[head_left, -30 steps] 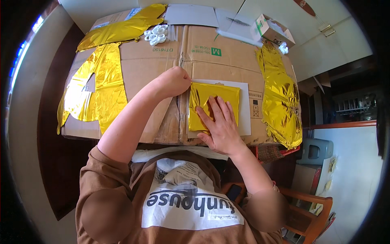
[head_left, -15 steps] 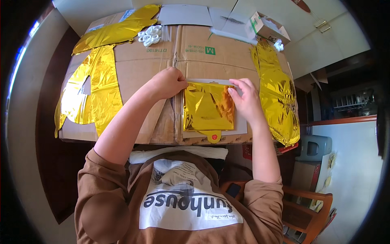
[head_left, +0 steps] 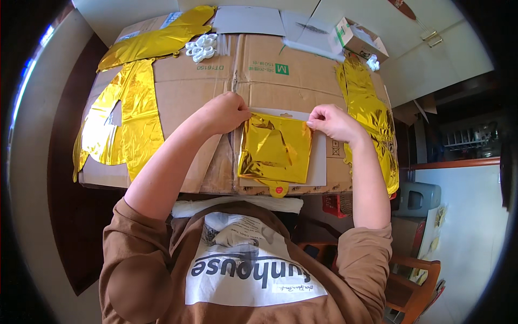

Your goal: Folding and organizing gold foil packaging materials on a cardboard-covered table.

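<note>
A folded gold foil balloon (head_left: 275,148) lies slightly tilted over a white card (head_left: 319,167), which shows along its top and right side. My left hand (head_left: 225,113) is closed in a pinch at the foil's top left corner. At the top right corner, my right hand (head_left: 335,123) pinches the foil's edge between thumb and fingers. Below the foil's lower edge sticks out a rounded yellow tab (head_left: 278,189) with a red dot.
Flat gold foil balloons lie at the left (head_left: 141,113), right (head_left: 369,119) and back left (head_left: 145,47) of the cardboard surface (head_left: 280,89). White ribbon rolls (head_left: 200,49), a white sheet (head_left: 248,20) and a small open box (head_left: 360,40) stand toward the back.
My right hand has shifted down and turned inward, now pinching the foil's top right corner. The foil has tilted and slid a little toward me and left. My left hand has barely moved.
</note>
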The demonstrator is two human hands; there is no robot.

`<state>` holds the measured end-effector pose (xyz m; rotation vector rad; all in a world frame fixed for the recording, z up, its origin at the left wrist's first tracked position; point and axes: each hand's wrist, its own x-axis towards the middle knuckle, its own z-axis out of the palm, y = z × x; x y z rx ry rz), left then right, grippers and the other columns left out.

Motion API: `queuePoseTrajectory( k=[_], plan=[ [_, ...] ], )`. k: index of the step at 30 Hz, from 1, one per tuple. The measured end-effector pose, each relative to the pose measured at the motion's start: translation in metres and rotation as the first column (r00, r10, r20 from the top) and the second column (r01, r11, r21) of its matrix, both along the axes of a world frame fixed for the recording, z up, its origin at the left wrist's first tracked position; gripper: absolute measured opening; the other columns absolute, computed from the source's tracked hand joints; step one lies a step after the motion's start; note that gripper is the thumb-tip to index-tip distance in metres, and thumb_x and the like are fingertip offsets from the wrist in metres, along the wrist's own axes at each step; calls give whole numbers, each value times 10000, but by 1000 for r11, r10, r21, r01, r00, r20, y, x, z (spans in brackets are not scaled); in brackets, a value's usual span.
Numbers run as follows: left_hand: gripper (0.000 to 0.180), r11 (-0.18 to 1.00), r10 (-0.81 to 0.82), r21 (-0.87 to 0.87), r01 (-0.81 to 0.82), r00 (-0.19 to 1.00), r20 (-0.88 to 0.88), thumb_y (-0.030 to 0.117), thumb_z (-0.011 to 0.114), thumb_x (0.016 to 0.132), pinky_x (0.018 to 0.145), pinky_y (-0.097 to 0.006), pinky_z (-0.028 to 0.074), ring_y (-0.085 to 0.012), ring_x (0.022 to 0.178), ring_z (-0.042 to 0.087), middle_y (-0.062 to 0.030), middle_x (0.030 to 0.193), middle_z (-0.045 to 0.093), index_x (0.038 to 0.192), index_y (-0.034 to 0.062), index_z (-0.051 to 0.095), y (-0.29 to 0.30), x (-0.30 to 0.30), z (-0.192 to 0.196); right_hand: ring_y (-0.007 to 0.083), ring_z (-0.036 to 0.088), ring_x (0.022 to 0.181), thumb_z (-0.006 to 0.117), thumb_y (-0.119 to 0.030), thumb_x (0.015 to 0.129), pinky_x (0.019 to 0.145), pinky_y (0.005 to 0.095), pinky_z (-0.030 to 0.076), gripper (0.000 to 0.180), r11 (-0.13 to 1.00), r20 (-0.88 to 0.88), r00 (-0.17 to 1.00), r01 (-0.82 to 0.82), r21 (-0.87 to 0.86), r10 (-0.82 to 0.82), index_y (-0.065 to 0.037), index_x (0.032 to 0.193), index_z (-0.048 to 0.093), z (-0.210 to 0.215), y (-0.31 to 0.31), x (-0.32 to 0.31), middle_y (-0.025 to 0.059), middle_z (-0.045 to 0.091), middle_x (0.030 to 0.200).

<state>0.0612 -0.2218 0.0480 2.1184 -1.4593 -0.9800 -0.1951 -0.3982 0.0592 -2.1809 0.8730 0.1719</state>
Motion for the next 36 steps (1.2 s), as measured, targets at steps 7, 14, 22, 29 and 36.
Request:
queuePoseTrajectory(
  k=[7,14,22,29,36],
  plan=[
    [331,988,-114,121,100,987,117,299,649,937,756,-438,547,-322,808,705,-203,891,725,992,-16,733,-6,-6,9,143,594,719,711,-196,940,693,321,493,211,996,-141,989,31,-84,-43,8,901,676,-3,2,7,61,661,759],
    [295,995,-95,59,76,878,470,309,613,950,886,-486,530,-347,960,703,-168,984,727,969,30,705,6,-23,8,286,660,880,691,-208,934,810,419,509,196,938,-30,998,40,-346,-53,-14,924,674,-16,17,5,133,690,915],
    [509,691,-49,-618,375,877,478,341,670,932,1136,-515,358,-378,1332,515,-206,1368,583,1302,-2,602,38,-56,-20,341,662,1014,668,-238,947,954,479,467,173,905,-10,999,27,-425,-35,-67,932,691,-11,29,4,125,714,1024],
    [923,770,-207,-408,491,797,568,629,443,1000,1264,-507,123,-438,1544,185,-313,1625,246,1545,-96,280,42,-68,-53,333,656,1027,673,-235,944,935,490,463,166,921,5,998,55,-387,-58,-70,930,691,-16,25,2,112,714,1019],
    [942,812,-238,-310,494,766,597,651,433,991,1268,-500,95,-420,1560,140,-297,1644,214,1557,-84,269,41,-72,-52,348,605,1164,643,-287,971,1008,529,418,316,762,32,996,89,-642,-89,-67,1198,637,-7,57,-5,138,654,1229]
  ],
)
